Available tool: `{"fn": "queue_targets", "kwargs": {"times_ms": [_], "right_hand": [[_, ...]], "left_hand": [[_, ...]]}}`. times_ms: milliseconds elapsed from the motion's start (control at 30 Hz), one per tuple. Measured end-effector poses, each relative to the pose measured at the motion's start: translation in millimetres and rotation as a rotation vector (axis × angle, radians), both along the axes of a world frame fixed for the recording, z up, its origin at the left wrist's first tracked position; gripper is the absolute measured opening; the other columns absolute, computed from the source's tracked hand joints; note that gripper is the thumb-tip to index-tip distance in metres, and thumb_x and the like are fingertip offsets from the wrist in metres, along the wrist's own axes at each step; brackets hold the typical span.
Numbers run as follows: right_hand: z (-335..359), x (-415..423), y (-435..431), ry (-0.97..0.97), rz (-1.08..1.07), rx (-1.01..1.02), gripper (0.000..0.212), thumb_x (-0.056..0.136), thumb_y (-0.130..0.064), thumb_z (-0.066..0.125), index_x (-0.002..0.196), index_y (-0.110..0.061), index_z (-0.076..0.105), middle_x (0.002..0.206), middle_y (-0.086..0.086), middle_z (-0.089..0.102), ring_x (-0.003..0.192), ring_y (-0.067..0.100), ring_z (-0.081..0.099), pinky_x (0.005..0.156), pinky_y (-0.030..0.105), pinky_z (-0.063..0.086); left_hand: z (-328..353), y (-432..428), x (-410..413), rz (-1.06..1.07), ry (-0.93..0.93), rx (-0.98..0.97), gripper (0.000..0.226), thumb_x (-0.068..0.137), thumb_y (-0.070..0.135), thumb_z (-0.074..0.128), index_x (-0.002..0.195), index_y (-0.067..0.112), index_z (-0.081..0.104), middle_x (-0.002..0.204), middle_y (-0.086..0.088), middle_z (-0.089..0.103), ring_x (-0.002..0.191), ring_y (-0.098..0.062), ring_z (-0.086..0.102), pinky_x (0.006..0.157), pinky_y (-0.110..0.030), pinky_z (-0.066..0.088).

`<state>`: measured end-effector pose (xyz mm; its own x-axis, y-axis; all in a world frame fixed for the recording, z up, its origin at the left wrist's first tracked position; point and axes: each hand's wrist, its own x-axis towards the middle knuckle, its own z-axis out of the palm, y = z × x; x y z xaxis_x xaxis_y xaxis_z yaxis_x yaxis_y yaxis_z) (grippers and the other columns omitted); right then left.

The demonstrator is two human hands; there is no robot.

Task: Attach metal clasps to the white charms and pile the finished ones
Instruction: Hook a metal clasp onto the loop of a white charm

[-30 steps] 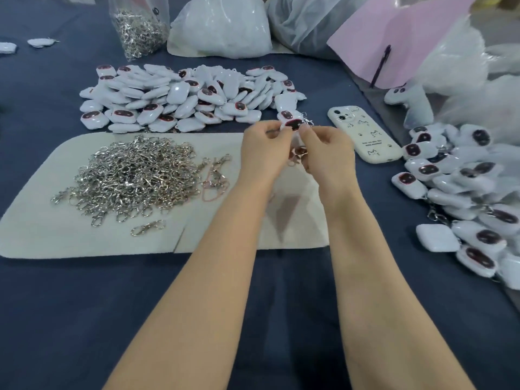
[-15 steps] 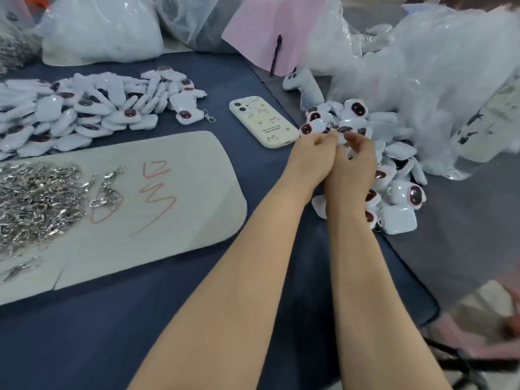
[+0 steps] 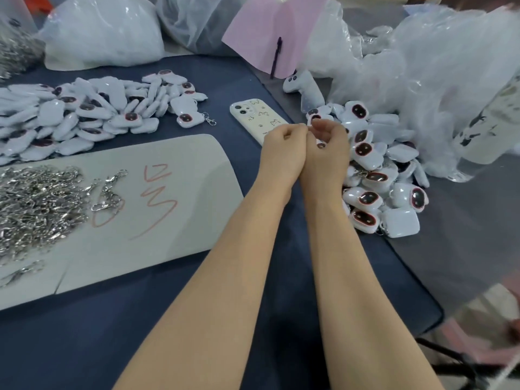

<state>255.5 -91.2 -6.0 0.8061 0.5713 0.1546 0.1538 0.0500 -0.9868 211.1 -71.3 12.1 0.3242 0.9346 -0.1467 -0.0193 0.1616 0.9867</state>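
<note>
My left hand [image 3: 284, 147] and my right hand [image 3: 329, 149] are side by side, raised at the left edge of the pile of finished charms [image 3: 374, 178] with clasps. The left hand's fingers are curled with the thumb against the forefinger, and nothing shows in them. The right hand's fingers are curled too; a small white bit with a dark spot shows inside the curl, but I cannot tell whether it is held. A heap of white charms [image 3: 92, 114] lies at the far left. Loose metal clasps [image 3: 36, 204] are heaped on the pale mat [image 3: 191, 164].
A cream phone [image 3: 253, 116] lies just beyond my left hand. One charm with a clasp [image 3: 188, 119] lies at the left heap's edge. Plastic bags [image 3: 422, 74], pink paper [image 3: 261, 29] and a pen [image 3: 277, 54] crowd the back. The blue table's edge [image 3: 422, 291] drops off at right.
Both hands carried the charm and clasp from above the mat rightward to the finished pile. Since half a second ago they have lifted slightly, fingers curling. The view swung right.
</note>
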Motion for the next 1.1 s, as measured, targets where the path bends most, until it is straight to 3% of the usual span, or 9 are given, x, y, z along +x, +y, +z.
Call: {"fn": "queue_targets", "kwargs": {"times_ms": [167, 300, 433, 533, 633, 700, 800, 933, 1100], "right_hand": [[1, -42, 24, -0.104, 0.250, -0.081, 0.016, 0.091, -0.016, 0.055, 0.107, -0.017, 0.053, 0.105, -0.006, 0.059, 0.091, -0.001, 0.055, 0.075, 0.009, 0.041], [-5, -91, 46, -0.317, 0.524, -0.195, 0.026, 0.092, -0.016, 0.051, 0.117, -0.010, 0.056, 0.114, 0.003, 0.062, 0.104, 0.014, 0.057, 0.081, 0.019, 0.043], [-12, -141, 77, -0.504, 0.630, -0.269, 0.032, 0.093, -0.015, 0.050, 0.124, -0.011, 0.054, 0.126, 0.006, 0.057, 0.113, 0.020, 0.052, 0.085, 0.026, 0.038], [-17, -165, 104, -0.613, 0.654, -0.291, 0.034, 0.094, -0.014, 0.048, 0.127, -0.011, 0.052, 0.133, 0.009, 0.049, 0.122, 0.024, 0.045, 0.097, 0.028, 0.034], [-23, -177, 130, -0.702, 0.639, -0.307, 0.038, 0.094, -0.015, 0.046, 0.132, -0.011, 0.048, 0.138, 0.012, 0.043, 0.126, 0.028, 0.039, 0.103, 0.031, 0.030], [-26, -180, 145, -0.731, 0.617, -0.314, 0.043, 0.093, -0.012, 0.046, 0.135, -0.010, 0.043, 0.141, 0.013, 0.038, 0.127, 0.030, 0.037, 0.104, 0.031, 0.027], [-28, -183, 166, -0.705, 0.629, -0.344, 0.052, 0.089, -0.010, 0.048, 0.141, -0.015, 0.037, 0.145, 0.008, 0.033, 0.127, 0.031, 0.038, 0.099, 0.032, 0.030], [-31, -182, 185, -0.748, 0.657, -0.475, 0.058, 0.092, -0.027, 0.049, 0.146, -0.024, 0.026, 0.152, 0.001, 0.024, 0.134, 0.031, 0.025, 0.103, 0.039, 0.030], [-34, -181, 188, -0.793, 0.566, -0.483, 0.046, 0.093, -0.031, 0.048, 0.137, -0.023, 0.041, 0.141, 0.005, 0.032, 0.124, 0.032, 0.031, 0.097, 0.038, 0.034]], "left_hand": [[1, 25, -53, 0.210, 0.017, 0.086, 0.015, 0.091, 0.014, 0.049, 0.098, 0.013, 0.063, 0.093, 0.000, 0.066, 0.081, -0.009, 0.061, 0.065, -0.018, 0.046], [-3, 44, -110, 0.396, -0.001, 0.079, 0.010, 0.090, 0.014, 0.051, 0.096, 0.015, 0.059, 0.086, 0.001, 0.061, 0.074, -0.007, 0.056, 0.068, -0.019, 0.043], [-10, 63, -168, 0.573, -0.002, 0.053, 0.011, 0.091, 0.015, 0.050, 0.100, 0.015, 0.056, 0.080, 0.007, 0.053, 0.069, 0.000, 0.053, 0.070, -0.021, 0.042], [-14, 78, -200, 0.659, -0.055, -0.045, 0.017, 0.091, 0.015, 0.049, 0.106, 0.013, 0.057, 0.084, 0.005, 0.053, 0.079, -0.009, 0.050, 0.072, -0.026, 0.041], [-14, 95, -212, 0.685, -0.088, -0.102, 0.008, 0.089, 0.011, 0.048, 0.084, 0.016, 0.051, 0.078, 0.002, 0.048, 0.083, -0.015, 0.047, 0.078, -0.028, 0.041], [-14, 106, -211, 0.663, -0.104, -0.106, 0.012, 0.089, 0.010, 0.046, 0.079, 0.017, 0.049, 0.078, 0.001, 0.048, 0.082, -0.017, 0.046, 0.079, -0.029, 0.041], [-12, 120, -203, 0.614, -0.144, -0.108, 0.008, 0.089, 0.009, 0.047, 0.090, 0.012, 0.055, 0.084, -0.007, 0.057, 0.077, -0.018, 0.050, 0.073, -0.029, 0.043], [-13, 133, -192, 0.613, -0.156, -0.110, 0.008, 0.090, 0.007, 0.048, 0.084, 0.010, 0.053, 0.080, -0.009, 0.052, 0.076, -0.020, 0.049, 0.069, -0.029, 0.041], [-18, 138, -186, 0.625, -0.095, -0.074, 0.013, 0.092, 0.007, 0.046, 0.084, 0.012, 0.055, 0.076, -0.003, 0.056, 0.066, -0.012, 0.053, 0.061, -0.025, 0.046]]}}
